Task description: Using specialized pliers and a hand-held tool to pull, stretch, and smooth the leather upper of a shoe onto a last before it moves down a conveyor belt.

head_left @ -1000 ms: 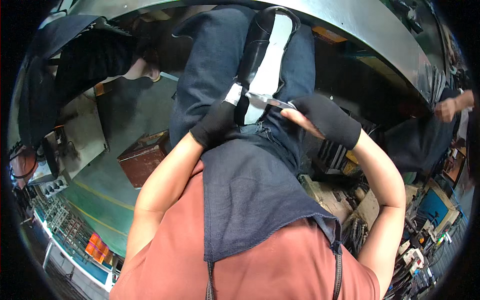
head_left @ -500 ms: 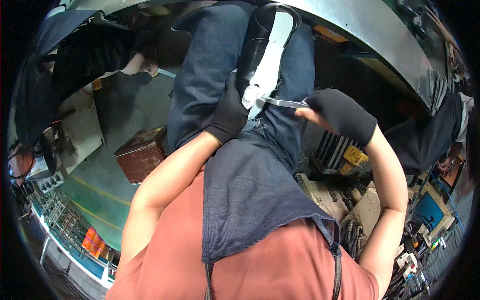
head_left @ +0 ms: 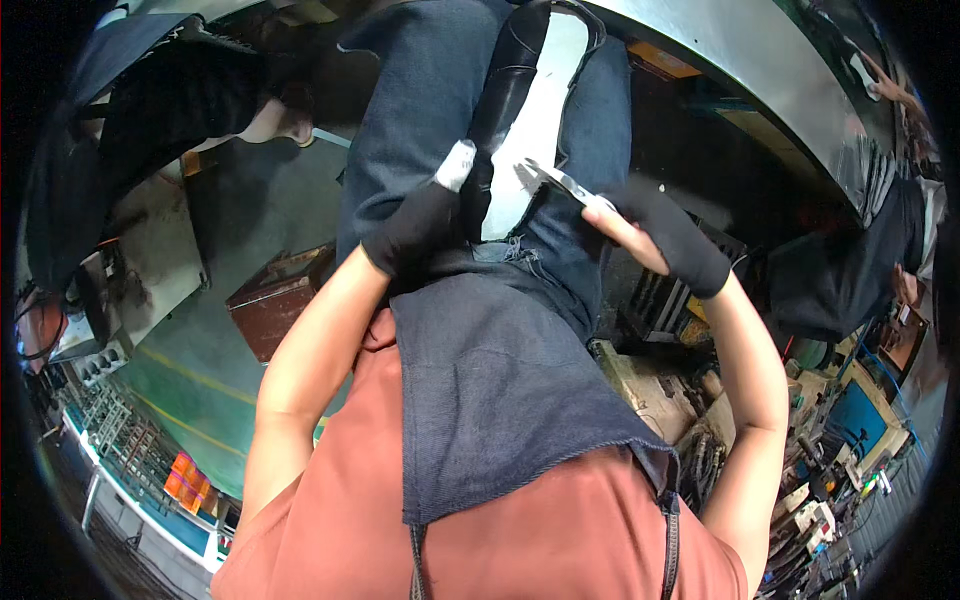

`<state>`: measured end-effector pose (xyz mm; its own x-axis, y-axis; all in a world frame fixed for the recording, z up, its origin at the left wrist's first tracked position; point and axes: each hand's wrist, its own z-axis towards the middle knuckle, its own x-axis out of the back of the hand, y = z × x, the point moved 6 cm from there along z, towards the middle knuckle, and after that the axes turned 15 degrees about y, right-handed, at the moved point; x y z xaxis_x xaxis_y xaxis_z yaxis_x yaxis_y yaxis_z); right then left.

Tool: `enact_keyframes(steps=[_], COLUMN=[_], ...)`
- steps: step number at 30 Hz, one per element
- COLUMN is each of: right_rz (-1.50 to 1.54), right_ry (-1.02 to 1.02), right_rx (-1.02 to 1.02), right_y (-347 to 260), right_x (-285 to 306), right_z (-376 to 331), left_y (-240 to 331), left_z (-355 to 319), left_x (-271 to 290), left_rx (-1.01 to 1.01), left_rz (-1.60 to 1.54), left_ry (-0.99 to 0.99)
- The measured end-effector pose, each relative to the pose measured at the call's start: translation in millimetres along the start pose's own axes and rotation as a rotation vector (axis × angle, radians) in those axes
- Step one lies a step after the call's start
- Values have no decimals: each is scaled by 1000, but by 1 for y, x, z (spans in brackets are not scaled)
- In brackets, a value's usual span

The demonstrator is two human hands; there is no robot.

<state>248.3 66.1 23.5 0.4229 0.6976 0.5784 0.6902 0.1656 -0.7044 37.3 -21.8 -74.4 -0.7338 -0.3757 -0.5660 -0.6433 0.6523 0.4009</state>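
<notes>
A worker in a red-brown shirt (head_left: 345, 490) and dark apron (head_left: 520, 395) bends over a black shoe (head_left: 535, 120) laid lengthwise along the lap, its white underside facing up. The shoe rests between 2 dark-clad thighs (head_left: 410, 130), its far end reaching toward the edge of a metal counter (head_left: 720, 50) and its near end close to the top of the apron.

The left hand (head_left: 425, 215), in a black glove with a white-wrapped thumb, lies against the left side of the shoe near its near end; its fingers are hidden, so whether they close around the shoe cannot be told. The right hand (head_left: 665, 235), also gloved in black but with a bare thumb, grips a slim metal tool (head_left: 562, 182). The tool points left, its tip over the near half of the white underside; contact cannot be made out.

On the left, a brown box (head_left: 280, 305) sits on the green floor (head_left: 190, 385), with an orange box (head_left: 187, 482) nearer. 2 co-workers flank the scene: the dark-clothed legs (head_left: 180, 105) of 1 at far left, the dark trousers (head_left: 835, 275) of another at right, beyond cluttered equipment (head_left: 650, 395).
</notes>
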Motion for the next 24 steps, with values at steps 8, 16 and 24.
enact_keyframes(steps=[8, 16, 24], right_rz=[-353, -148, 0], right_ry=[239, -48, 250], right_rx=[157, 75, 674], right_y=[-2, -10, -81], right_x=[-15, 27, 11], right_z=[15, 16, 13], left_y=[6, 25, 14], left_z=[21, 10, 10], left_x=[-6, -30, -19], left_rx=[-12, -894, -1002], left_rz=[390, 984, 944], left_ry=[284, 576, 333])
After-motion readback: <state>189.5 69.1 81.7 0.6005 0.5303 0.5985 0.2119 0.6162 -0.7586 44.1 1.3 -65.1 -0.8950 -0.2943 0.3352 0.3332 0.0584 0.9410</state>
